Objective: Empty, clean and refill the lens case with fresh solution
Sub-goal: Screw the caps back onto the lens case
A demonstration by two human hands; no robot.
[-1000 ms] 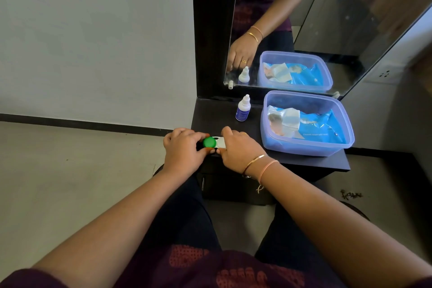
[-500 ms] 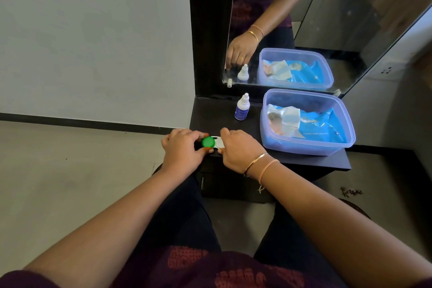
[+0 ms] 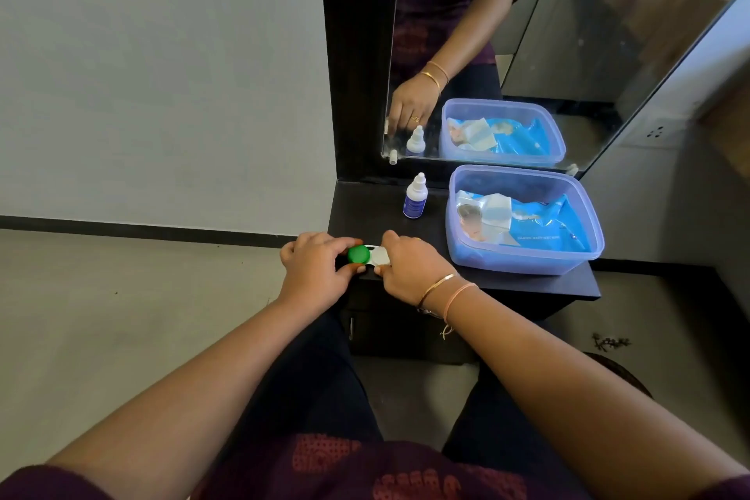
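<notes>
1. L hand [image 3: 314, 272]: thumb & fingers [image 3: 352, 267] curled round the round green screw cap [image 3: 358, 254] of the small white plastic lens case [image 3: 379, 255], pinching it. R hand [image 3: 410, 272]: thumb & forefinger clamped on the case's white body, just beside the cap.
2. Risk (my guess): the case sits at the front-left edge of the dark shelf [image 3: 365, 211]. If the cap frees w/ a jerk, old solution could spill or the case could slip off. A weak R-hand hold would turn the whole case, not the cap.
3. The case lies btwn both hands, touching each: green end in L fingers, white end under R fingers. 2nd cap hidden, can't tell.
4. Further back: small white dropper bottle [image 3: 414, 197] w/ blue label, upright, well apart from the hands. To its right, a translucent lilac plastic tub [image 3: 527, 260] w/ a blue wipes pack [image 3: 544, 229] inside.
</notes>
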